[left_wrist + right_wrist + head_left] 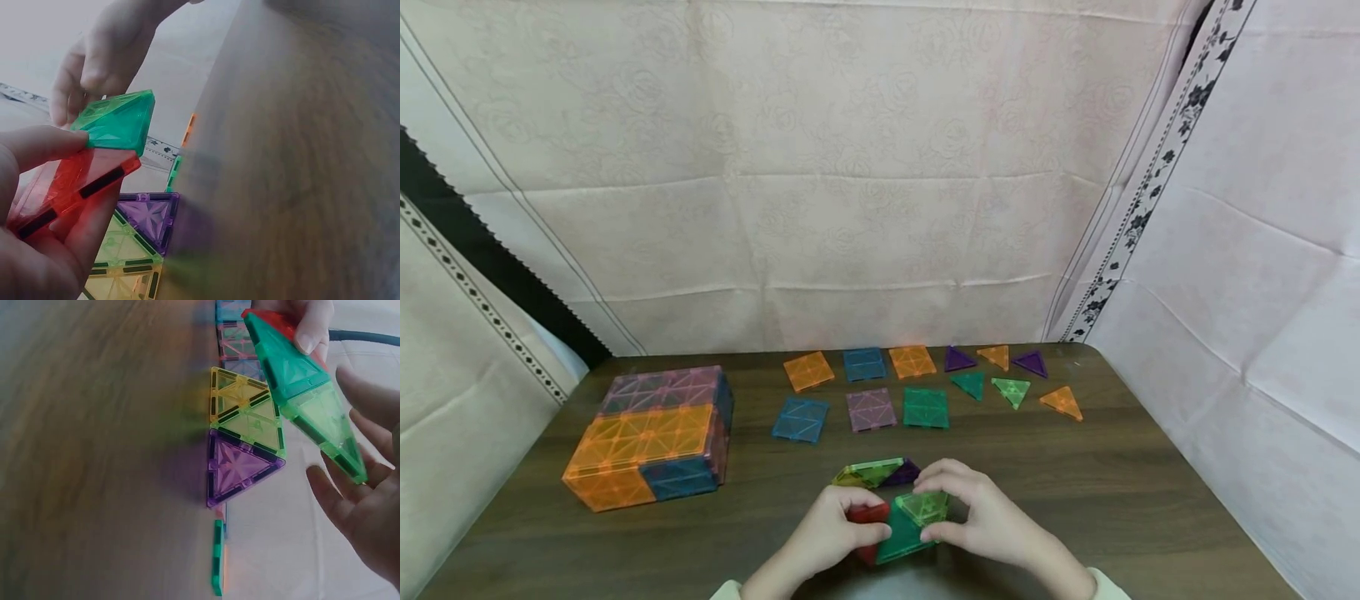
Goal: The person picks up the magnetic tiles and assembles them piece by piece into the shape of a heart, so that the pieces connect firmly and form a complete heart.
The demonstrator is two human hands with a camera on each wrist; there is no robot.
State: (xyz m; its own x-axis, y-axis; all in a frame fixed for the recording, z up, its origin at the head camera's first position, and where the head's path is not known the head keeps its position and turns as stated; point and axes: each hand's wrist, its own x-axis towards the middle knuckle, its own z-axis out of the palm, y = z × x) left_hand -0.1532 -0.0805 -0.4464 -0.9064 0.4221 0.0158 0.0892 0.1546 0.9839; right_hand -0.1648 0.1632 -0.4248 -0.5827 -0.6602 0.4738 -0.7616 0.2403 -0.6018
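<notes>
My left hand [827, 529] pinches a red triangular magnetic tile [103, 165] between thumb and fingers. Joined along the red one's edge is a teal-green triangular tile [290, 365], followed by a light green triangular tile [319, 415]; all three are held above the table. Around the light green end my right hand [973, 510] is spread, its thumb apart from the tile and its fingertips close to the far side. Just behind the hands, a yellow triangle [230, 397], a light green triangle [253, 425] and a purple triangle [240, 470] stand joined in a row.
A block of orange, blue and mauve square tiles [651, 437] stands on the left of the wooden table [1112, 517]. Flat square tiles [871, 409] lie in two rows at the back, with several small triangles [1011, 390] to their right. Pale cloth hangs behind.
</notes>
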